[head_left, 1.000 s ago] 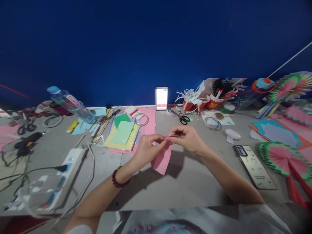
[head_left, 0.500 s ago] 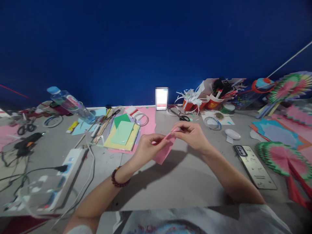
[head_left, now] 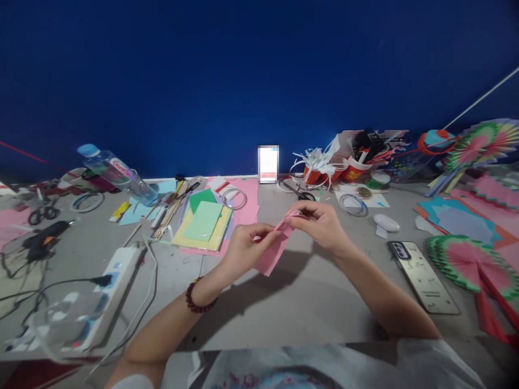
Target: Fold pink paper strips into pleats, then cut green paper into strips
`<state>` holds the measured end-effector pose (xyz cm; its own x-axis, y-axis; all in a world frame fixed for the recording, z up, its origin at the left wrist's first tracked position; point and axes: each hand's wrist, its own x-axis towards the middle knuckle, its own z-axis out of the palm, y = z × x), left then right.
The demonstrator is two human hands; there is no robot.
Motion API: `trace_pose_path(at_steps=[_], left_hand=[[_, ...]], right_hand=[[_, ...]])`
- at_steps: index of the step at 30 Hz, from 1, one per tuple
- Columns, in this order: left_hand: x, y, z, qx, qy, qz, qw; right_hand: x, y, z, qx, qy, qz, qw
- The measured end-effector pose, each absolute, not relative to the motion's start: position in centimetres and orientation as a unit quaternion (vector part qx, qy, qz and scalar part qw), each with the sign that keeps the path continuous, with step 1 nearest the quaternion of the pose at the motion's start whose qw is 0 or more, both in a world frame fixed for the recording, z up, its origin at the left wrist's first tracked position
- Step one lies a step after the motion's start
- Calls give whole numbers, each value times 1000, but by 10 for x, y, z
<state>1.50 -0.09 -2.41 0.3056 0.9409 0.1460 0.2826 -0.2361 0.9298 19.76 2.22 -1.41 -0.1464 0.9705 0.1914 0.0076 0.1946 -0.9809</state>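
Note:
A small sheet of pink paper [head_left: 272,256] is held above the grey table, slanting from upper right to lower left. My left hand [head_left: 248,246] pinches its left side between thumb and fingers, a dark red bead bracelet on the wrist. At the upper right end, my right hand [head_left: 318,222] has thumb and fingers closed on the same paper. The paper seems folded near the right fingertips, though the fingers partly hide it. Black scissors [head_left: 302,194] lie just behind my right hand. Coloured paper sheets [head_left: 204,220] in green and yellow lie left of the hands.
At left are a power strip [head_left: 111,294] with cables, a glue gun [head_left: 45,237] and a tilted water bottle [head_left: 117,173]. To the right lie a phone [head_left: 424,278], a pleated paper fan [head_left: 474,265] and a white oval object [head_left: 386,222]. Paper cups [head_left: 354,170] stand behind.
The pink paper's lower end has dipped slightly and its face has turned a little. Both hands keep their grip in nearly the same place.

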Motion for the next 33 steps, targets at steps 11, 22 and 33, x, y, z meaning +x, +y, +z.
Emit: trace_pose_path(at_steps=[11, 22, 33], left_hand=[[15, 1, -23, 659, 451, 396, 453], [20, 1, -28, 658, 435, 392, 473], [16, 2, -27, 687, 415, 407, 436]], right_hand=[[193, 19, -14, -417, -566, 561, 437], [195, 18, -18, -458, -600, 508, 415], [203, 23, -10, -436, -579, 540, 428]])
